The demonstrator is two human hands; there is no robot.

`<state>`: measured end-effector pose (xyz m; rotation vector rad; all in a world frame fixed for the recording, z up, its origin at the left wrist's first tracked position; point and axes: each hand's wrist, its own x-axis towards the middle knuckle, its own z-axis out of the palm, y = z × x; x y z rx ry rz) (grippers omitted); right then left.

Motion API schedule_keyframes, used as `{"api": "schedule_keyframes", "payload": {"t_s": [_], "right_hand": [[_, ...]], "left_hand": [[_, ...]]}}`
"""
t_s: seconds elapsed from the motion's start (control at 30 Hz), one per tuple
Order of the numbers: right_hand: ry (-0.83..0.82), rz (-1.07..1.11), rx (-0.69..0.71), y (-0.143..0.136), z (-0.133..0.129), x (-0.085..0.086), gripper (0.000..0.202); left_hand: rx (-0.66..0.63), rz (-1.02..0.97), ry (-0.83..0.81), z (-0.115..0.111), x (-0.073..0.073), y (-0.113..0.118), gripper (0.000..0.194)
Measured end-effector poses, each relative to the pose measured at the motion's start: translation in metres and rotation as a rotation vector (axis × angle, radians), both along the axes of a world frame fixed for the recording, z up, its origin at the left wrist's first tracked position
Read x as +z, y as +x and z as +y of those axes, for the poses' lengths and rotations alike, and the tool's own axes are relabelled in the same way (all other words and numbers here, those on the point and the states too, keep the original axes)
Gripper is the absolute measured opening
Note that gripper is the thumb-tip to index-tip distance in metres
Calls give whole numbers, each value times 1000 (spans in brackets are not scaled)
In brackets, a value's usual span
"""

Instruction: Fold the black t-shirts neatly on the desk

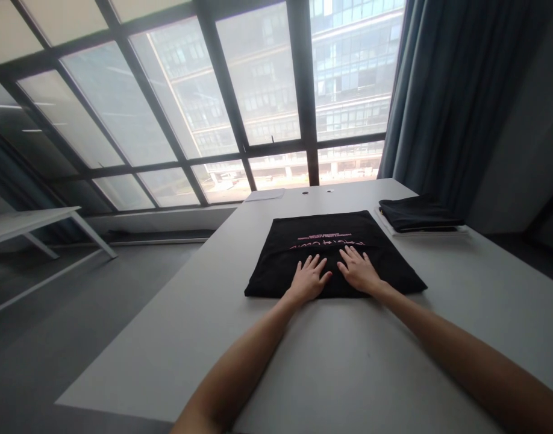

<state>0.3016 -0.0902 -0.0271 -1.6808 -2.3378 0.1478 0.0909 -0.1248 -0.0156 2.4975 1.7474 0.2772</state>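
A flat black cloth piece (pixel 349 228) with pink lettering lies on the white table (pixel 331 349). Whether it is a folded shirt or a bag I cannot tell. My left hand (pixel 309 278) rests palm down on its near half, fingers spread. To the right of it, my right hand (pixel 358 270) also lies flat on the cloth with the fingers apart. A small ridge in the fabric runs across just beyond my fingertips and partly hides the larger pink letters. Neither hand grips anything.
Folded dark cloth (pixel 416 212) sits on a white sheet or board (pixel 457 230) at the right. A pale flat sheet (pixel 265 194) and a small dark disc (pixel 305 193) lie at the far end. Another white table (pixel 32 220) stands left; a blue curtain (pixel 443 90) hangs right.
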Motion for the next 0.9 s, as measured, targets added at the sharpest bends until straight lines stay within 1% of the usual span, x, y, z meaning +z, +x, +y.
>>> {"api": "schedule_keyframes", "payload": {"t_s": [0.07,0.13,0.2,0.27,0.3,0.37,0.47,0.63,0.7,0.8,0.83,0.9], "right_hand": [[53,-15,-71,19,6,-1,61],[50,-41,-148,39,11,-5,62],[-3,-53,-194,53,15,-11,64],[-53,-47,-200,59,18,-14,66],[-64,-38,-198,60,18,-14,66],[-51,-16,-201,62,19,-12,65],[13,3,-215,69,20,-10,63],[-2,3,-186,83,22,-10,59],[57,52,-192,87,25,-6,53],[164,102,-288,96,36,6,45],[169,95,-333,101,41,11,42],[123,61,-399,110,51,17,38]], "left_hand": [[51,-10,-24,4,5,-18,67],[166,9,-25,9,8,-44,67],[299,33,-48,13,7,-70,65],[334,50,-65,16,4,-90,64],[335,50,-63,17,3,-97,64],[343,34,-37,19,1,-104,64],[379,11,7,20,0,-109,64],[469,2,-23,27,-2,-122,59],[487,-7,-10,34,0,-129,59],[552,-7,47,45,6,-141,55],[580,-5,59,49,8,-145,52],[628,0,68,54,10,-153,46]]}}
